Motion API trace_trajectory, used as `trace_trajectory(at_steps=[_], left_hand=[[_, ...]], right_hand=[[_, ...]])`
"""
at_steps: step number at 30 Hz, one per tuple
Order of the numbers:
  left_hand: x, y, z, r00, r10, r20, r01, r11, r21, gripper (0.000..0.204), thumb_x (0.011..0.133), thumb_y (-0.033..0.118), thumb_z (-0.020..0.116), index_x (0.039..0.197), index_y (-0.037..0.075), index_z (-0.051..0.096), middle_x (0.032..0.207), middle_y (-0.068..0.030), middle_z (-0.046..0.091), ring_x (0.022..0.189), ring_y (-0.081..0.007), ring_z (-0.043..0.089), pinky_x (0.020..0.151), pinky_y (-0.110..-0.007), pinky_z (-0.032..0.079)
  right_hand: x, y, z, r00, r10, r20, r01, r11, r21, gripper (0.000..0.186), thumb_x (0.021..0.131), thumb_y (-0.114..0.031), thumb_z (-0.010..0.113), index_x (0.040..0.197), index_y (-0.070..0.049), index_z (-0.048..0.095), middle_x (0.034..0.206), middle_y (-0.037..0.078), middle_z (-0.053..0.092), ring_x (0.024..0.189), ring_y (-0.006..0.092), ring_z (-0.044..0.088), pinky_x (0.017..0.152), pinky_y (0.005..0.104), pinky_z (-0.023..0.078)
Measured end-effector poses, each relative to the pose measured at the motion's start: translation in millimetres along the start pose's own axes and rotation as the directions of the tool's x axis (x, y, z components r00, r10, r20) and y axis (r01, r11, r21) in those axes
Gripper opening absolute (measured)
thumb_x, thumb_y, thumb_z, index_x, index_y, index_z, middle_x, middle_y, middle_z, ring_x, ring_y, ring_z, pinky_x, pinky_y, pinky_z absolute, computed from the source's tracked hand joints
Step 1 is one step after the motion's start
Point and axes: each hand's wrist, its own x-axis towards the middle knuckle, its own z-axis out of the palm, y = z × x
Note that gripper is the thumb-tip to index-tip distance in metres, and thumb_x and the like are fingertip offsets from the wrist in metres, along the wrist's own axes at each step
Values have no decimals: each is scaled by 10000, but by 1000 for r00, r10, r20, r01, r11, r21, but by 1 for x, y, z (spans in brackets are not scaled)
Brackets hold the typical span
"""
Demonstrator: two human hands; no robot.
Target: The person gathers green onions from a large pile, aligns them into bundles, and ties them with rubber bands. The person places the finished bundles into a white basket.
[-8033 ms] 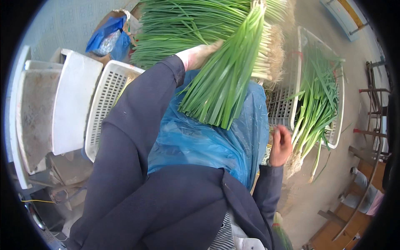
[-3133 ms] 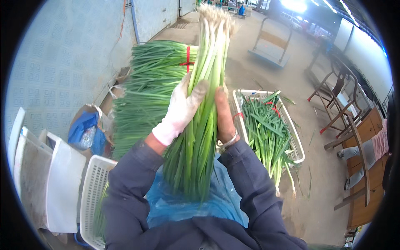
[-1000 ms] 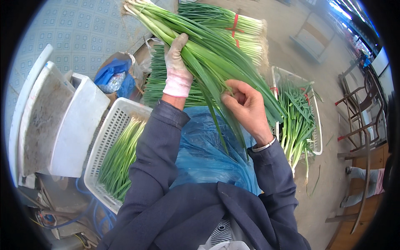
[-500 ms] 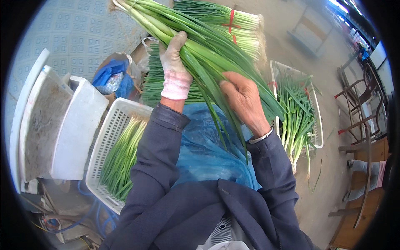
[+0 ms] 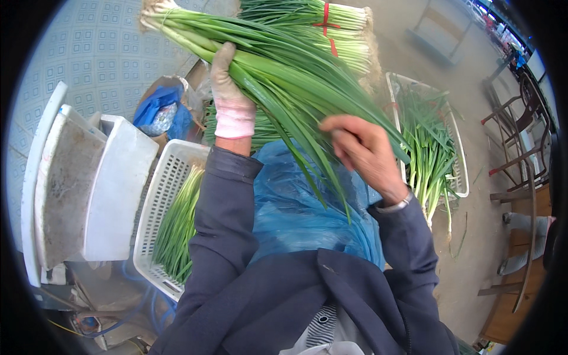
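A big bunch of green onions (image 5: 290, 77) slants across the upper middle, white root ends at the upper left and green leaves at the lower right. My left hand (image 5: 228, 83), in a pale glove with a pink cuff, is closed around it, thumb on top. By the drooping leaves is my bare right hand (image 5: 367, 151), its fingers curled and slightly blurred; whether a leaf is between them is hidden. Behind the bunch lie more green onions (image 5: 346, 18) tied with red bands. A blue plastic sheet (image 5: 307, 231) covers my lap.
At left a white crate (image 5: 151, 248) holds green onions, beside white foam boxes (image 5: 121, 189) and a bag with blue plastic (image 5: 163, 109). Another white crate (image 5: 461, 160) with loose green onions stands at right. Farther right are a chair (image 5: 523, 124) and another person's legs (image 5: 523, 236).
My right hand has drawn away from the leaves, to the right and slightly down. My left hand and the bunch have shifted a little to the left.
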Motion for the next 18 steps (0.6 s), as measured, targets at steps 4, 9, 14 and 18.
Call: trace_trajectory(at_steps=[4,9,14,18], left_hand=[[5,11,-19,998,13,65,-10,999,-40,428,925,322,596,1228,20,579,1186,-137,642,1048,-260,634,946,-400,516],[8,12,-45,999,49,14,-48,998,-45,417,932,310,586,1246,35,576,1210,-135,635,1085,-261,619,971,-410,506],[7,7,-56,1000,-5,9,5,999,-36,457,923,340,592,1264,35,571,1217,-135,634,1089,-265,617,977,-411,501],[6,-4,-50,997,35,-66,-32,999,37,461,915,331,590,1258,24,569,1213,-149,633,1086,-271,619,979,-412,500]], right_hand=[[-52,-16,-43,950,191,246,-192,981,-22,240,963,-62,539,1157,20,655,665,-7,570,503,35,469,456,205,378],[-110,-38,-116,956,-225,186,197,968,157,201,943,-102,599,1010,74,669,620,20,577,396,50,449,381,221,344],[-97,-39,-158,919,-270,-289,303,950,77,240,1001,-100,512,1189,19,602,698,2,560,424,3,311,386,154,238],[-81,-41,-95,974,13,-227,-39,993,-108,249,929,-46,555,1147,-6,669,897,42,670,507,-10,434,438,150,310]])
